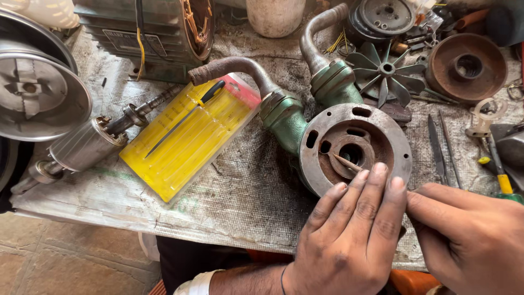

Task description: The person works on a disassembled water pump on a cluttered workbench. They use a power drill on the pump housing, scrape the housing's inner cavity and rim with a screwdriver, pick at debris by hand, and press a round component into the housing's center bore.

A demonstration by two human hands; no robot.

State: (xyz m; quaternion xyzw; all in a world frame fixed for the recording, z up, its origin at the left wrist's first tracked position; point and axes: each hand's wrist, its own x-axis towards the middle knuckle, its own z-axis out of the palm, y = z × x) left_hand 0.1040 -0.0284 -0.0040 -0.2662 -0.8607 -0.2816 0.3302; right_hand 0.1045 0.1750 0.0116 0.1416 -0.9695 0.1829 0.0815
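two hands crowd the front edge of the bench over a green pump housing (289, 117), which lies on its side on a grimy woven sheet (245, 186) with its round grey face plate (393, 145) turned up toward the person. a thin pointed file (346, 162) pokes its tip into the rusty central bore of that plate, and its shaft runs back under the fingers. the left hand (349, 229) lies flat across the plate's lower rim, its fingers stretched out straight and pressed on the tool, not curled round anything. the right hand (469, 235) comes in from the side with its fingers drawn together where the file's far end would be, though the left fingers hide whether it truly pinches the tool. two rusted curved pipes (234, 66) rise from the housing's green collars. just left lies a yellow plastic file case (191, 136) with one dark needle file (180, 124) resting across it, and beyond that a motor rotor (87, 143) on its shaft. behind the pump sit a grey fan impeller (386, 69) and a rusty round flange (466, 66); loose slim files (439, 150) lie to the right.
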